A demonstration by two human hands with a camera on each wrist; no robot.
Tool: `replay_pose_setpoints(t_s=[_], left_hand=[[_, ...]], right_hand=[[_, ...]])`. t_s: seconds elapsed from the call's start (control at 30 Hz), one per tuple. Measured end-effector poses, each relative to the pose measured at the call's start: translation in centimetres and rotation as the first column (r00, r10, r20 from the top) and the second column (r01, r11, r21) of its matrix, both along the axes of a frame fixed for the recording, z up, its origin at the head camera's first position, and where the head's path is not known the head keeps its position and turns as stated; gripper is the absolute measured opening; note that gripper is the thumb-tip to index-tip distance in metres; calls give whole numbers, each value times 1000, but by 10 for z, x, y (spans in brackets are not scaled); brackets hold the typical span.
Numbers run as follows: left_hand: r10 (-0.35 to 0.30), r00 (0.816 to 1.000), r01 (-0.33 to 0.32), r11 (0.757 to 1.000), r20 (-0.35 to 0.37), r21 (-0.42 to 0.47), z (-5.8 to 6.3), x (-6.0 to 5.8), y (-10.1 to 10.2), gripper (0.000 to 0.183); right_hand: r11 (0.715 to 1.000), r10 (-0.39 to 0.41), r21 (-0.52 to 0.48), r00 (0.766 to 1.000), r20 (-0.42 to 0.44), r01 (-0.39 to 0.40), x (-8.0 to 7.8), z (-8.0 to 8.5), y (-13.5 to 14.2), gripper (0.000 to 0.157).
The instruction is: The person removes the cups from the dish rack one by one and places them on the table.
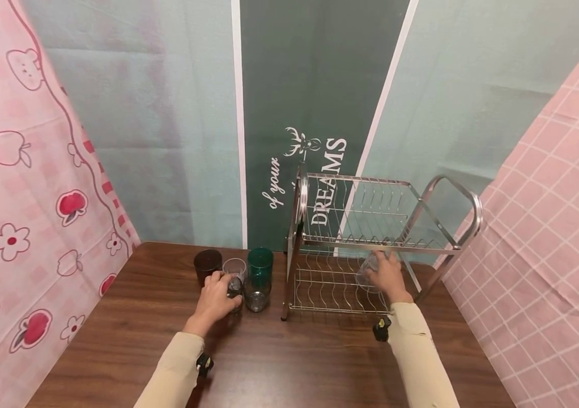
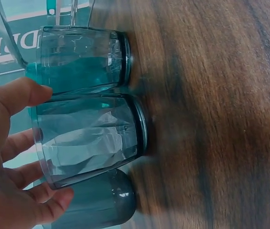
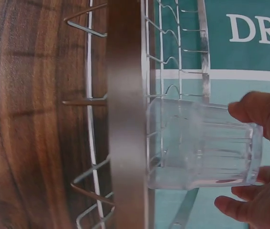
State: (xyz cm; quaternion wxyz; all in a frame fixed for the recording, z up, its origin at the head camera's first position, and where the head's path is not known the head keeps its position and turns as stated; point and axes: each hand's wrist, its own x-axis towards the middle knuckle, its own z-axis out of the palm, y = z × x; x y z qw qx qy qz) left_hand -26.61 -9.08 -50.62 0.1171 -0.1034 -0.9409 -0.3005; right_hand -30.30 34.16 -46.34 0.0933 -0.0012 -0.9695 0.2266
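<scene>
My left hand [image 1: 215, 296] curls over the rim of a clear faceted glass [image 2: 89, 138] that stands on the table at the left. The thumb lies on one side of the rim, the fingertips on the other. Beside it is another clear glass [image 1: 256, 300], with a green glass [image 1: 260, 260] behind. A dark glass [image 1: 208, 262] and one more clear glass [image 1: 234, 265] are at the back. On the lower tier of the metal rack [image 1: 376, 247], my right hand [image 1: 388, 277] grips the base end of a clear plastic-looking cup [image 3: 178, 148], mouth down on the wires.
The two-tier rack has an upper wire shelf [image 1: 361, 238] directly above my right hand and a tall side handle [image 1: 477, 209]. Brown wooden table [image 1: 279, 362] extends in front. Printed curtains [image 1: 177, 141] hang behind and on both sides.
</scene>
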Motion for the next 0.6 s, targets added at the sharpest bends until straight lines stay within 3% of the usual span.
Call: replay_pose_setpoints(t_s=[0.23,0.5,0.6], left_hand=[[-1,1000,1,1000,-15,-2,-2,-1,1,56],[-1,997,0,1000,-73,-12,-6,-2,3,52],[-1,998,0,1000,-62,-20,-6,-2,3,53]], right_hand=[[999,16,-32,999,-44,-17,-2,-5,1,56],[999,7,-45,1000,-28,-8,0,-5,1,56],[999,10,-43,1000,-23,-11,1,-6,2,56]])
